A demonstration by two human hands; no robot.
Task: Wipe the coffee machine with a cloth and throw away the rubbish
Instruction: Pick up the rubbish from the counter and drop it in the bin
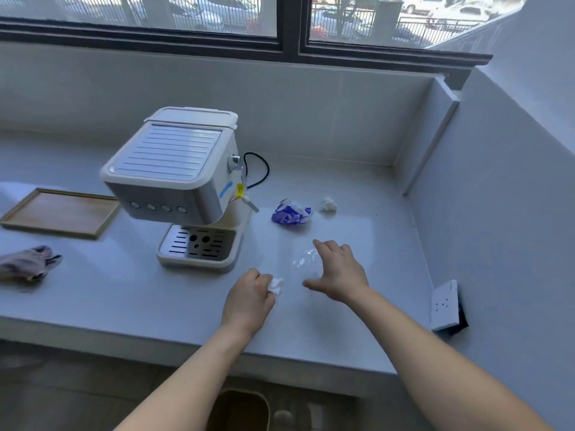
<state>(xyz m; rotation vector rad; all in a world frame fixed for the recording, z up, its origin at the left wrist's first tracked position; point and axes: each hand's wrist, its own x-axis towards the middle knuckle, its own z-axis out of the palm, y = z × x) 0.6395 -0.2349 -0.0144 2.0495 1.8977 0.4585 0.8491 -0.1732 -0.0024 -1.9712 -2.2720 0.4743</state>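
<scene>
White stone countertop (124,300) under window, carrying: boxy white coffee machine (174,178) standing left of centre; crumpled pale cloth (28,264) lying at far left; left hand (249,297) clenching white tissue wad (276,286); right hand (339,272) spreading loose fingers over clear plastic wrapper (303,259); crumpled blue wrapper (291,214) and white paper ball (328,204) lying beyond.

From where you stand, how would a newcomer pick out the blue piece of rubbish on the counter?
Start at the white coffee machine on the counter under the window. Just to its right lies a crumpled wrapper. It is the only blue-and-white scrap; the paper ball beside it is plain white.
</scene>
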